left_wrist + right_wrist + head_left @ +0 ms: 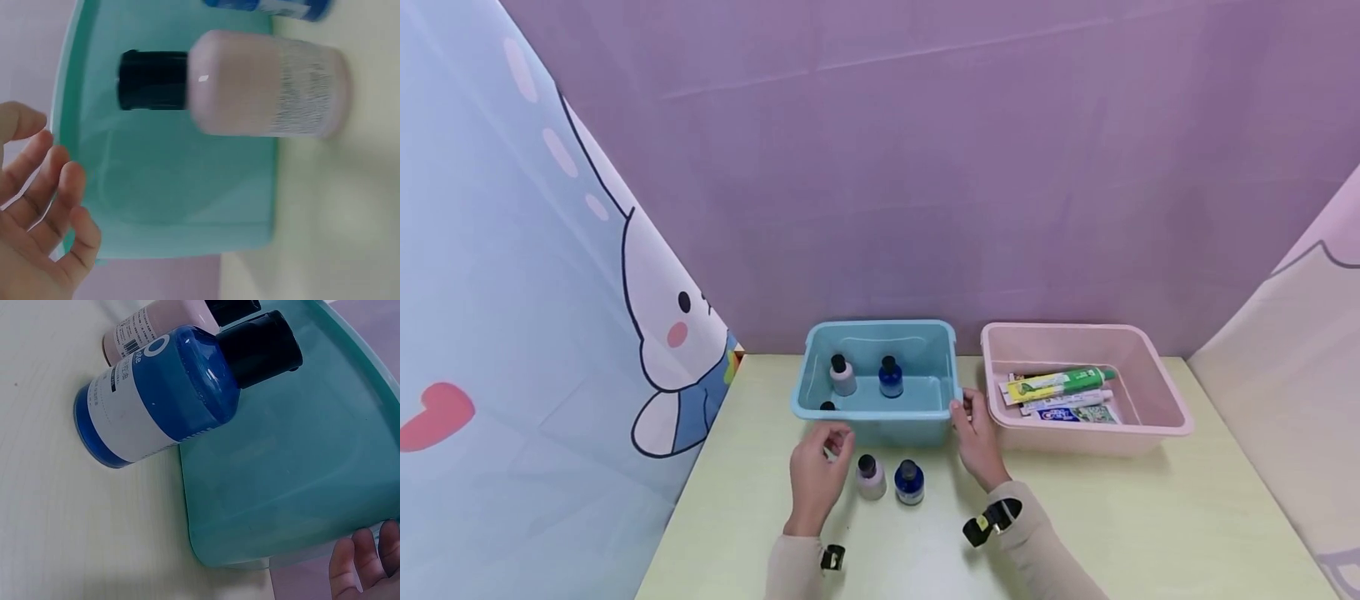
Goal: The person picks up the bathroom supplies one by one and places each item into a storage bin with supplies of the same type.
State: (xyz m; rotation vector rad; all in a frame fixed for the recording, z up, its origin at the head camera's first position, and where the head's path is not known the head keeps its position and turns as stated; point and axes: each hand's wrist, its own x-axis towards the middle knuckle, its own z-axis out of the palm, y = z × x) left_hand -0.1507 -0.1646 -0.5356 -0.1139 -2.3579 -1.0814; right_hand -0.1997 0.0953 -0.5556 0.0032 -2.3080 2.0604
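A light-blue plastic basket [872,429] stands on the table with a pink bottle [843,379] and a blue bottle [891,379] upright inside. A third black cap [827,406] shows just behind its front rim, the rest hidden. My left hand [820,471] hovers by the front left rim, fingers loosely bent with nothing between them. My right hand [977,437] holds the basket's front right corner, thumb at the rim and fingers along the outer side. Before the basket, between my hands, stand another pink bottle [250,84] and a blue bottle [156,394], both black-capped.
To the right is a pink basket [1090,440] holding several toothpaste tubes [1060,385], close beside the blue basket. A purple cloth [925,167] hangs behind the table [737,517]; a printed blue cloth [550,292] is at the left.
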